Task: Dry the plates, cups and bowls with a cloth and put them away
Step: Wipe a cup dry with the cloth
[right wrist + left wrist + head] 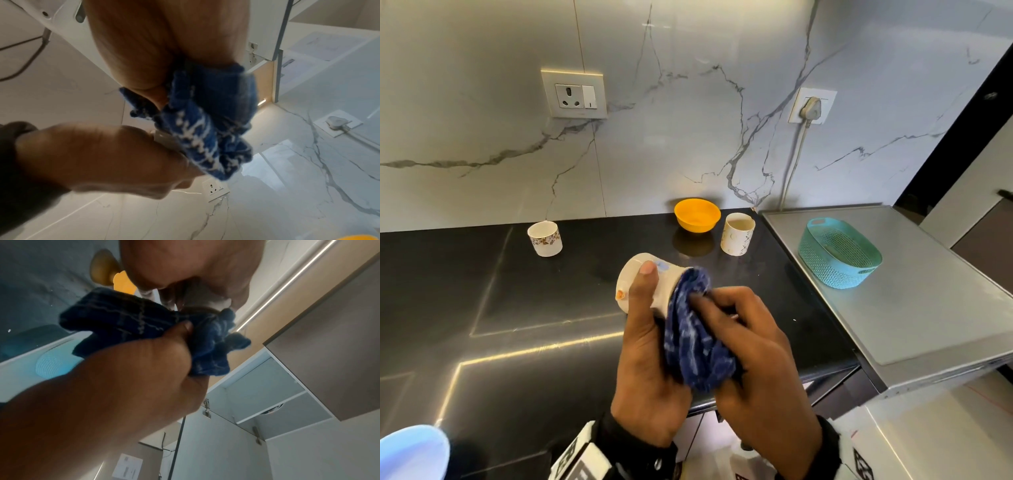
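White cup (640, 284), blue and orange motifs, mouth stuffed with blue cloth (695, 329).

Cup mouth: the white cup (643, 281) has its opening hidden under the blue cloth (695, 329).
Right fingertips: the right hand (750, 346) has them buried in cloth folds.
Pale blue vessel (412, 452): cut off by the lower-left edge; kind unclear.
Wrist views: both blurred; cup barely visible.
Orange bowl (363, 237): only a sliver at the bottom edge.
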`<action>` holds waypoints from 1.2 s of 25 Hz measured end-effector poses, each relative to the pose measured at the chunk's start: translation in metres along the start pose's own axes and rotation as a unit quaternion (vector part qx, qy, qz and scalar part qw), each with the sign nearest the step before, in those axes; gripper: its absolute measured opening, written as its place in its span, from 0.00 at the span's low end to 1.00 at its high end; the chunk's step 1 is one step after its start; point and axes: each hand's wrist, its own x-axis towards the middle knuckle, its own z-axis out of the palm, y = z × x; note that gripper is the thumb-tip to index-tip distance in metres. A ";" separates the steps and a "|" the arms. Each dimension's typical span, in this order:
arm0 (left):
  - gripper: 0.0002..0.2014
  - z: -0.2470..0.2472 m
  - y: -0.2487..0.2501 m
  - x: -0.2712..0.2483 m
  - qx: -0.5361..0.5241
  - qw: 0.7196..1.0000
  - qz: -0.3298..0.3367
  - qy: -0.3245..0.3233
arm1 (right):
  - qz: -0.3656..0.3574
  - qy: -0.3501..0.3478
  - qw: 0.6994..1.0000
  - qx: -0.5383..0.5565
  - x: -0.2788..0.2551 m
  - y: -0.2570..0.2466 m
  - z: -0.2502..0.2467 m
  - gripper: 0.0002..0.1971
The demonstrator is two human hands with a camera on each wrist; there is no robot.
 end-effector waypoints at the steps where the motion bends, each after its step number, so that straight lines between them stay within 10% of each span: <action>1: 0.34 0.001 0.000 0.000 -0.016 1.000 -0.014 -0.002 | -0.019 -0.027 0.999 -0.022 -0.005 -0.001 -0.002 0.20; 30: 0.33 0.011 -0.021 0.009 -0.015 0.999 -0.027 0.012 | 0.047 -0.027 0.996 -0.065 -0.017 0.000 -0.018 0.18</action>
